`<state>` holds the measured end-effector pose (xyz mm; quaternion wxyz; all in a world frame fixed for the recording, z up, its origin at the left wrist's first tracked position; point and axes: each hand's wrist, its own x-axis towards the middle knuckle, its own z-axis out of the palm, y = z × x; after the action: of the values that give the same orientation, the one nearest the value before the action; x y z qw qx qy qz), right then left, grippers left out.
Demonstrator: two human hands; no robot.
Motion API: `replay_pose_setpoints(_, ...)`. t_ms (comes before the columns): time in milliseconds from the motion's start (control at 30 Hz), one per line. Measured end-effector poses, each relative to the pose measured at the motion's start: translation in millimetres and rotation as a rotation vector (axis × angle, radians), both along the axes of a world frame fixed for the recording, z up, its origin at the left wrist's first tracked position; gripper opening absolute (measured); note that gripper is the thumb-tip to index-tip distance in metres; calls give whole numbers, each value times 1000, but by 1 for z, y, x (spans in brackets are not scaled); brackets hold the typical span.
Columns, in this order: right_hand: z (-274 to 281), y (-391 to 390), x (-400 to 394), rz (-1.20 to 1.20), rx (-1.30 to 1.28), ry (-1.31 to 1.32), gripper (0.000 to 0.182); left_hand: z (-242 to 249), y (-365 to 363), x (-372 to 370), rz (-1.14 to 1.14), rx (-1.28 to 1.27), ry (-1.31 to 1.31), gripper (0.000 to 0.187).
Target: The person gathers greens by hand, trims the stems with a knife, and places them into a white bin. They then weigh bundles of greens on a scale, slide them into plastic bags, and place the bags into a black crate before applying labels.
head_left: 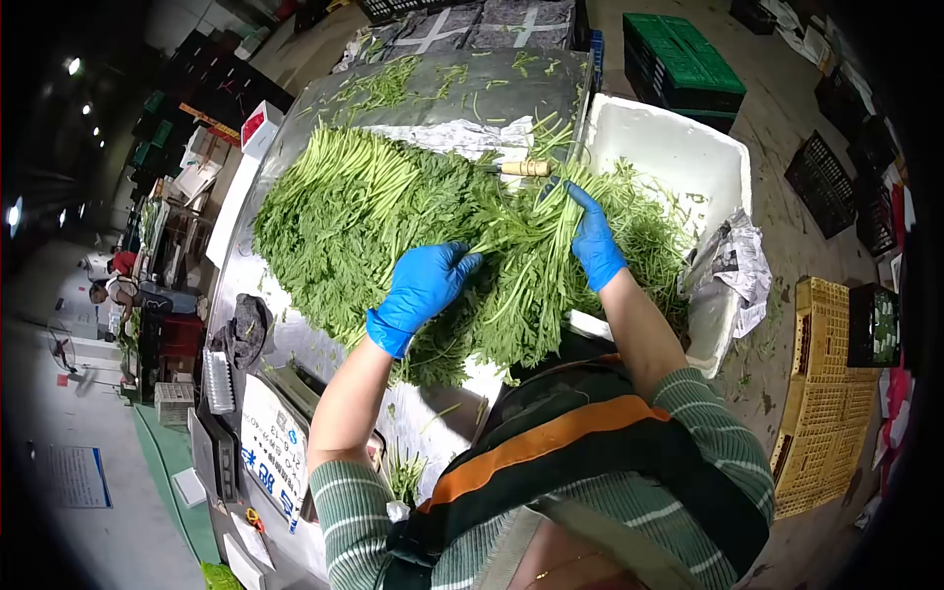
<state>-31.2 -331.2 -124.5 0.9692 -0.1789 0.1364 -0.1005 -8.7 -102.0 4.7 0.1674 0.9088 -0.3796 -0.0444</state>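
Observation:
Leafy green stalks (pixel 344 206) lie in a big heap across the metal table (pixel 413 88). My right hand (pixel 590 231), in a blue glove, is closed round the stems of a bunch of greens (pixel 526 285), whose leaves hang toward me. My left hand (pixel 428 280), also gloved in blue, is at the leaves left of that bunch, thumb and fingers close together; whether it pinches a leaf is hidden. Beyond the bunch lies a knife with a wooden handle (pixel 526 168). Cut stalks (pixel 644 216) fill part of the white bin (pixel 669 133) on the right.
Crumpled paper (pixel 742 265) hangs over the bin's right edge. Yellow crates (pixel 821 403) and a green crate (pixel 683 54) stand on the floor at right. A dark cloth (pixel 244 332) and a printed cardboard sign (pixel 275 447) are at left. Another person (pixel 123 290) is far left.

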Motion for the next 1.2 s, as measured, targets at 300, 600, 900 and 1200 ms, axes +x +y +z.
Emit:
replay_pose_setpoints(300, -3, 2, -2, -21, -207, 166, 48, -6, 24, 0, 270, -111, 402, 39)
replay_pose_setpoints(600, 20, 7, -7, 20, -293, 171, 56, 14, 21, -2, 320, -227, 186, 28)
replay_pose_setpoints(900, 15, 6, -4, 42, -207, 104, 47, 26, 30, -3, 241, -136, -38, 24)
replay_pose_setpoints(1200, 24, 14, -2, -86, -182, 206, 38, 66, 61, -19, 267, -151, -94, 14)
